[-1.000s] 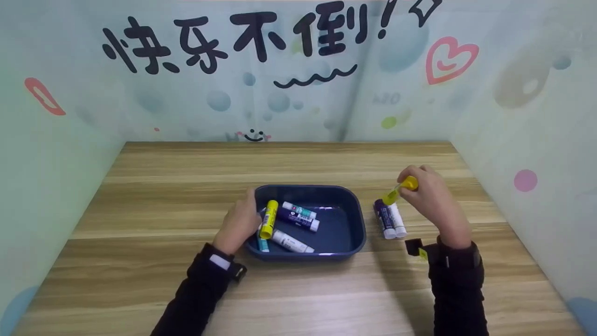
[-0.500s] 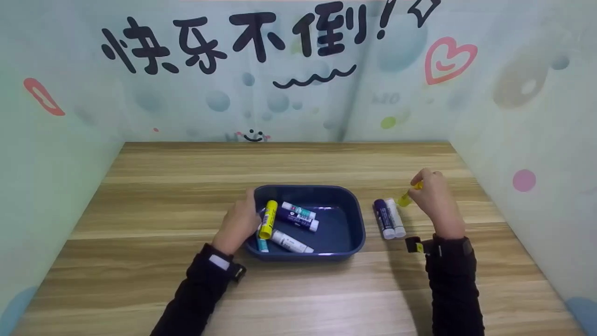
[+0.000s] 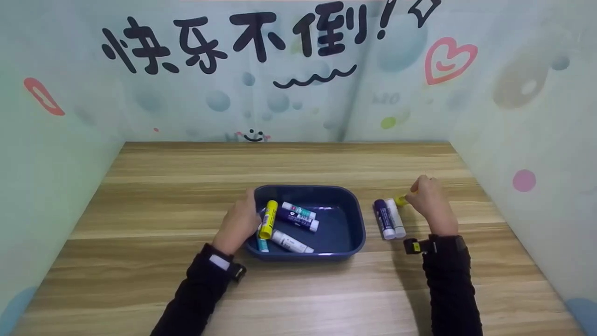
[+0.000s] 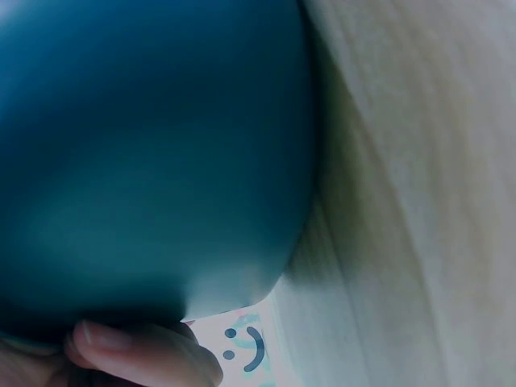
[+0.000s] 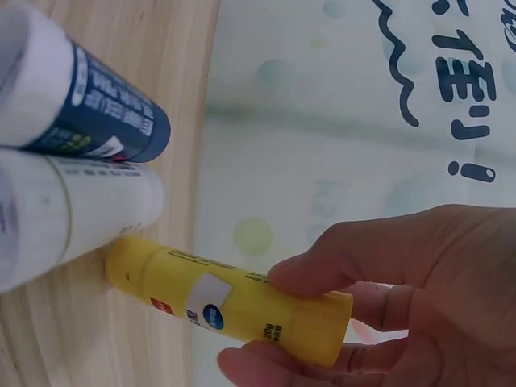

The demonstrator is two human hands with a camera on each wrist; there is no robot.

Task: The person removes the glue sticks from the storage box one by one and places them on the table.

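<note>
Yellow glue stick [image 5: 230,298] slants, free end toward the white stick [image 5: 85,210], clamped in the right grip [image 3: 431,205].

A striped brown wooden table [image 3: 280,163] meets a pale blue wall [image 3: 186,107] with fat black letters [image 3: 261,42] and a pink smiling heart [image 3: 446,68].

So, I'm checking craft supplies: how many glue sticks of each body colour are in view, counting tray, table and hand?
Yellow glue sticks: 2 (one in the blue tray, one in the right hand)
Purple glue sticks: 2 (one in the tray, one on the table)
White glue sticks: 2 (same split)
Teal glue sticks: 2 (both in the tray)
Total: 8
</note>
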